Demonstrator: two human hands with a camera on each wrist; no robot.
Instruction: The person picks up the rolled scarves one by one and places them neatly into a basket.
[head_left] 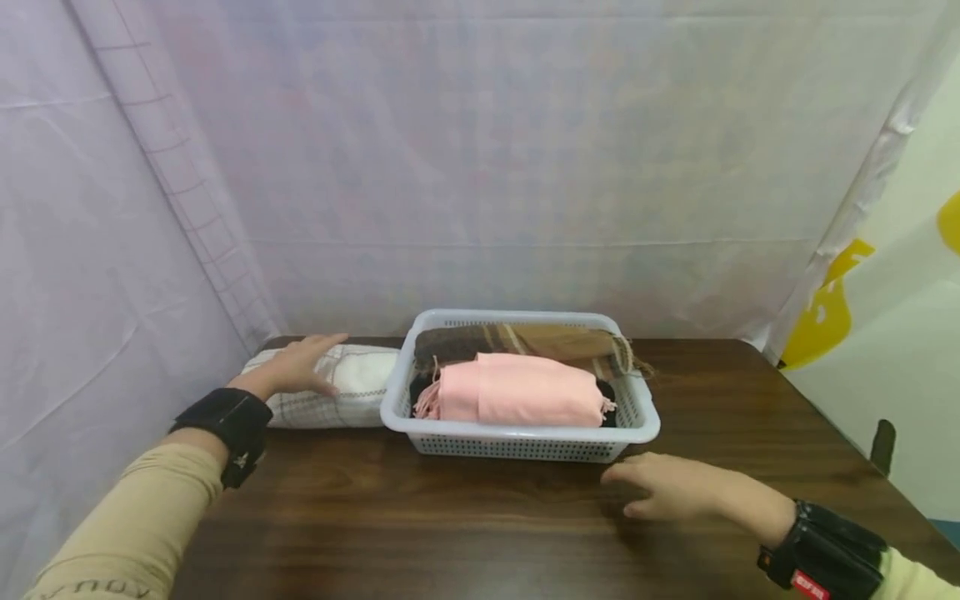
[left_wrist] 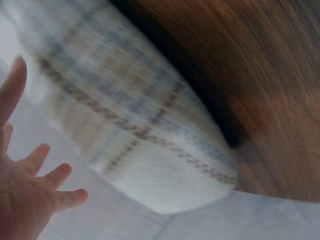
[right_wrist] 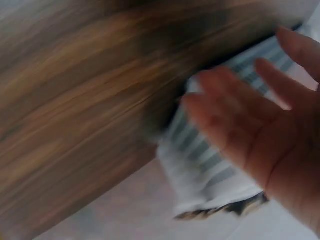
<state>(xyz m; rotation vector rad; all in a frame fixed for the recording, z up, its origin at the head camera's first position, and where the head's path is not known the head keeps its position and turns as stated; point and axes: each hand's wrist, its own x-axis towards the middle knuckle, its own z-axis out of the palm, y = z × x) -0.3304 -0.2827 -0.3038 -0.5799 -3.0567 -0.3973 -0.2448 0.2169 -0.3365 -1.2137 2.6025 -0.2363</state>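
Note:
A rolled white checked scarf point(head_left: 363, 387) lies on the table to the left of a white plastic basket point(head_left: 517, 432). My left hand point(head_left: 296, 367) hovers over its left part, fingers spread; in the left wrist view the palm point(left_wrist: 25, 200) is apart from the plaid cloth point(left_wrist: 135, 115). Inside the basket lie a pink fringed scarf point(head_left: 525, 390), rolled up, and behind it a brown plaid one point(head_left: 540, 337); something black shows beneath the pink roll. Near the basket's front right corner, my right hand point(head_left: 675, 487) holds nothing, its fingers extended and slightly bent.
The dark wooden table point(head_left: 450, 525) stretches in front of the basket and to its right. White sheeting point(head_left: 525, 167) hangs behind and along the left side. Yellow shapes point(head_left: 821, 321) mark the pale surface at the right.

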